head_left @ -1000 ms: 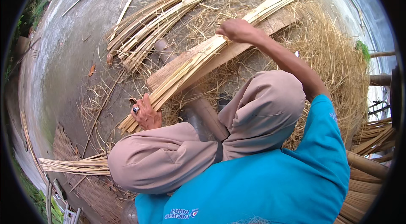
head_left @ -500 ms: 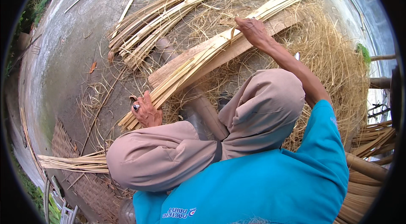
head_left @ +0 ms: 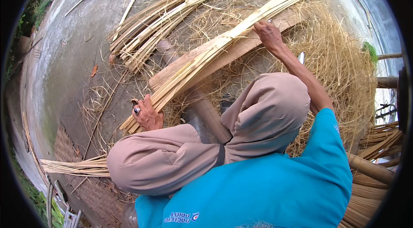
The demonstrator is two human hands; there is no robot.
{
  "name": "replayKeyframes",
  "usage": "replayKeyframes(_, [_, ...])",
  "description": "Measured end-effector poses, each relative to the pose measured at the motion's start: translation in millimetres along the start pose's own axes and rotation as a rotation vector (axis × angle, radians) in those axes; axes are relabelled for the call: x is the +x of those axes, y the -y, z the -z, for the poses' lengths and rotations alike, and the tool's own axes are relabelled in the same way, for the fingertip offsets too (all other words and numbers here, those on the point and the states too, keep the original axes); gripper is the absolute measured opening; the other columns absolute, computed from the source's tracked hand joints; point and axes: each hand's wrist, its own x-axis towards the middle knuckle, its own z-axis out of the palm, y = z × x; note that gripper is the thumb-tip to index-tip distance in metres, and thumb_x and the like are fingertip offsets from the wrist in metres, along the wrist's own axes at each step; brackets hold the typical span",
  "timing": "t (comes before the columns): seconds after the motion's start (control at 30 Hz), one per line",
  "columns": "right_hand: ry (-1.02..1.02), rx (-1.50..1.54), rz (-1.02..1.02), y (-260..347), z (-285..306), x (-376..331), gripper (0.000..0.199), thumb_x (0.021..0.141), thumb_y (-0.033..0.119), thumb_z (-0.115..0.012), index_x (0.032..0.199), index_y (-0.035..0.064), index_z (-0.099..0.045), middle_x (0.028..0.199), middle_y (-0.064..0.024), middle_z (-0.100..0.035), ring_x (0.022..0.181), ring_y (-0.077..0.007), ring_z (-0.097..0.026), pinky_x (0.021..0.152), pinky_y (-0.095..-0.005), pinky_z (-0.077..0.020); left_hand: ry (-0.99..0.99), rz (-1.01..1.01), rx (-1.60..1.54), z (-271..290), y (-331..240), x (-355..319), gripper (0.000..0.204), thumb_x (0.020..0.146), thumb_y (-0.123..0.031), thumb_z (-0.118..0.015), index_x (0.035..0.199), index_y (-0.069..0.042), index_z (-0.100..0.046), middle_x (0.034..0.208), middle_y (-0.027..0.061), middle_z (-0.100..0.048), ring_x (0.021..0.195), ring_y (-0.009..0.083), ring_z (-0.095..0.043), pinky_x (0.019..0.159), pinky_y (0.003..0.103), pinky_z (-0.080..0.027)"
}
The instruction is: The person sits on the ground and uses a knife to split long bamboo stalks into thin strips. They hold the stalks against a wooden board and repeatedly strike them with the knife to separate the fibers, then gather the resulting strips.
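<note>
Head view: right fingers at strip bundle edge, concrete floor leftward.

At lower left we see a woven mat; at right, a green plant and a brown pole.

Soft, even daylight here, fairly bright. Shadows faint, diffuse. Floor at left shows pale sheen. Right rim has washed-out white patch, bluish cast above. Plants at left rim dim, soft. Fisheye curves outer edges, corners black. Strips reasonably sharp.
</note>
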Motion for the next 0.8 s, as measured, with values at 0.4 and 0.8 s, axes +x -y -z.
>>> replayKeyframes(0.4, [0.049, -0.037, -0.055, 10, 29, 20, 0.024, 0.094, 0.033, -0.069, 0.081, 0.0132, -0.071, 0.064, -0.0063, -0.062, 0.065, -0.0176, -0.057, 0.084, -0.0356, -0.0418, 0.079, 0.027, 0.053, 5, -2, 1, 0.085, 0.059, -0.016, -0.084, 0.138, -0.015, -0.052, 0.113, 0.0104, -0.056, 0.108, 0.0313, -0.056, 0.1, 0.047, -0.038])
replayKeyframes(0.8, [-0.094, 2.293, -0.831, -6, -52, -44, 0.032, 0.109, 0.031, -0.051, 0.088, 0.009, -0.061, 0.067, 0.0077, -0.046, 0.063, -0.0075, -0.046, 0.073, -0.0306, -0.0536, 0.06, 0.004, 0.03, -3, -5, 10, 0.091, 0.053, -0.013, -0.084, 0.138, -0.016, -0.052, 0.11, 0.0089, -0.054, 0.106, 0.0305, -0.055, 0.098, 0.045, -0.037])
